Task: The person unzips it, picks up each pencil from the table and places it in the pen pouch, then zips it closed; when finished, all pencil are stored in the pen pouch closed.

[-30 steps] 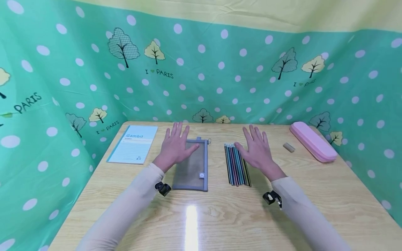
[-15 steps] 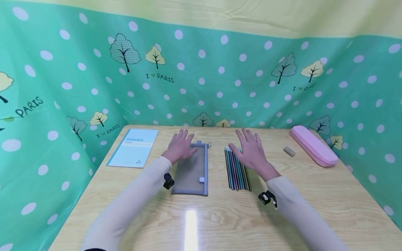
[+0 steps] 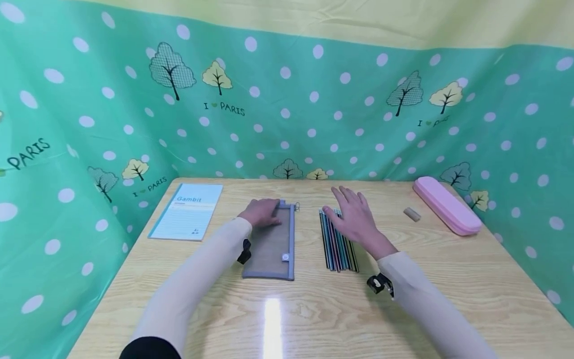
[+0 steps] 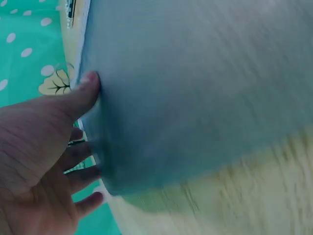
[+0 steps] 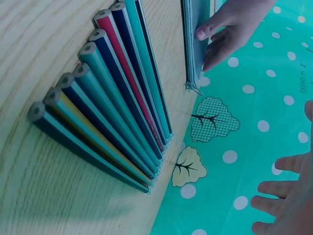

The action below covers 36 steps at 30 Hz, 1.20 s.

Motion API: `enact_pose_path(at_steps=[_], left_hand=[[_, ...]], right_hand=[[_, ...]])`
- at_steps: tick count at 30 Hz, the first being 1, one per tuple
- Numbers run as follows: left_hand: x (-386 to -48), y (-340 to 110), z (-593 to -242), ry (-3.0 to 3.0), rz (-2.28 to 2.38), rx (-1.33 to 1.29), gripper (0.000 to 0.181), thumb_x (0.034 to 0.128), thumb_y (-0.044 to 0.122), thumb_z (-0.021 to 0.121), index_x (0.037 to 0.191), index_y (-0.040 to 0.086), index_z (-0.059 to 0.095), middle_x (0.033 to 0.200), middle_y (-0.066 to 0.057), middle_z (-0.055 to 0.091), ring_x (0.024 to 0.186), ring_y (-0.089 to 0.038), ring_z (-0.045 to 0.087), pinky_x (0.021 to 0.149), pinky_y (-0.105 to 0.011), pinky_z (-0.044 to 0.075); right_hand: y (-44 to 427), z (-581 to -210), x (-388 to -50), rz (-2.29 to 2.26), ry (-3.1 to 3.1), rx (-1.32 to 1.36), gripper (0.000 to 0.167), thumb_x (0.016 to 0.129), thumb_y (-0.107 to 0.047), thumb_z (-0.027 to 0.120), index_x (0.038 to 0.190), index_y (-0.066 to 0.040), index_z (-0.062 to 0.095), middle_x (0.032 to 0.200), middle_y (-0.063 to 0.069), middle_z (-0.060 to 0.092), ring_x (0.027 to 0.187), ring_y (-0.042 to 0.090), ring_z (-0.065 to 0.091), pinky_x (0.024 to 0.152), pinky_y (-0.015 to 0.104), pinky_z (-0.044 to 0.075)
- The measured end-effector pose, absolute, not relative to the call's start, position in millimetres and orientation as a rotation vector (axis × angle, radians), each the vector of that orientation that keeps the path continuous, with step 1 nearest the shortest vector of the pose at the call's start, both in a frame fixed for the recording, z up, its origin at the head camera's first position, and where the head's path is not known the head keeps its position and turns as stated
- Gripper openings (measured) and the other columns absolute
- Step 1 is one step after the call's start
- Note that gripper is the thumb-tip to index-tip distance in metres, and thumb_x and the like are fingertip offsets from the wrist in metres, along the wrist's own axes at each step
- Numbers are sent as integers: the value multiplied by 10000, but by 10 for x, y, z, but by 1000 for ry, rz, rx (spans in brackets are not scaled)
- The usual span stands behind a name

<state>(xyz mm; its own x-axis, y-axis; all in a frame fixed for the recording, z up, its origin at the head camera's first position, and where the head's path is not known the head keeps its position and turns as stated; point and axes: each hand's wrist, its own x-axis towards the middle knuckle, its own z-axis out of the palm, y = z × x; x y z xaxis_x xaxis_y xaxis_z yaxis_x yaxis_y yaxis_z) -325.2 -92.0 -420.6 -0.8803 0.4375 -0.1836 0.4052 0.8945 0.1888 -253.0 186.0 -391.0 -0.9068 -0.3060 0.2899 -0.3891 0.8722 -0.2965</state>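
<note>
My left hand (image 3: 261, 213) is at the far end of a grey mesh zip pouch (image 3: 269, 249) with a blue-grey border. In the left wrist view the thumb of the left hand (image 4: 44, 142) lies over the edge of the pouch (image 4: 195, 88) and the fingers reach round its other side, pinching it. My right hand (image 3: 356, 219) hovers with spread fingers just right of a row of pencils (image 3: 336, 244), partly covering them. Several dark, teal, red and gold pencils (image 5: 105, 103) lie side by side in the right wrist view, apart from the right hand (image 5: 293, 196).
A light blue notebook (image 3: 188, 212) lies at the table's left. On the right are a small grey-brown eraser (image 3: 412, 214) and a pink pencil case (image 3: 446, 205). A green dotted curtain (image 3: 269, 99) hangs behind the wooden table (image 3: 323, 309).
My left hand has gone from hovering spread over the pouch to curling at its far edge. The right hand has shifted slightly left and stays spread above the pencils.
</note>
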Motion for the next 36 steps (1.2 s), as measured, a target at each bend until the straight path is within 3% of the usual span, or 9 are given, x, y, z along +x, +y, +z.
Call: enact_pose_path(at_steps=[6,9,13,17,22,26,36], left_hand=[[-3241,-907,-4120,2905,270,649,854,878,297,839,1570,53,401,1469,-218,523,1355,-386,500,1196,-559,370],[-3220,-904,-4059,2893,381,670,757,857,218,844,1514,82,493,1389,-187,554,1276,-349,535,1152,-527,427],[-3191,-879,-4003,2913,461,725,547,941,312,739,1420,87,600,1216,-138,602,1055,-266,563,935,-419,532],[-3161,-830,-3948,2959,538,767,468,1035,451,594,1330,99,687,1044,-86,583,875,-204,493,727,-333,460],[-3095,-772,-3843,2950,697,837,341,1040,400,616,1211,141,757,1053,-57,583,890,-189,504,768,-337,442],[-3035,-738,-3773,2927,797,873,295,1023,352,654,1213,153,764,1070,-54,606,913,-191,525,852,-380,439],[-2969,-744,-3742,2904,903,825,281,995,372,699,1160,169,801,955,-23,596,861,-169,487,811,-341,366]], right_hand=[[1798,-3877,-2544,580,-2769,555,629,1058,-391,515,1525,25,443,1528,270,481,1409,473,450,1216,632,307],[1759,-3852,-2545,586,-2759,569,565,1044,-332,564,1479,25,509,1463,269,552,1345,474,520,1150,622,411],[1689,-3826,-2540,587,-2755,593,471,1023,-248,621,1402,30,585,1337,250,650,1220,442,621,1023,592,534],[1589,-3796,-2556,659,-2765,646,419,1025,-219,643,1356,38,616,1230,224,709,1110,394,688,929,545,595],[1456,-3747,-2603,800,-2810,709,418,1037,-205,635,1362,56,605,1212,242,711,1082,387,706,919,507,612],[1377,-3762,-2646,858,-2830,736,386,1037,-186,637,1340,52,616,1213,237,712,1061,373,719,916,481,621],[1271,-3818,-2678,945,-2801,725,204,1014,-159,671,1122,11,702,1087,163,763,1025,326,738,888,455,630]])
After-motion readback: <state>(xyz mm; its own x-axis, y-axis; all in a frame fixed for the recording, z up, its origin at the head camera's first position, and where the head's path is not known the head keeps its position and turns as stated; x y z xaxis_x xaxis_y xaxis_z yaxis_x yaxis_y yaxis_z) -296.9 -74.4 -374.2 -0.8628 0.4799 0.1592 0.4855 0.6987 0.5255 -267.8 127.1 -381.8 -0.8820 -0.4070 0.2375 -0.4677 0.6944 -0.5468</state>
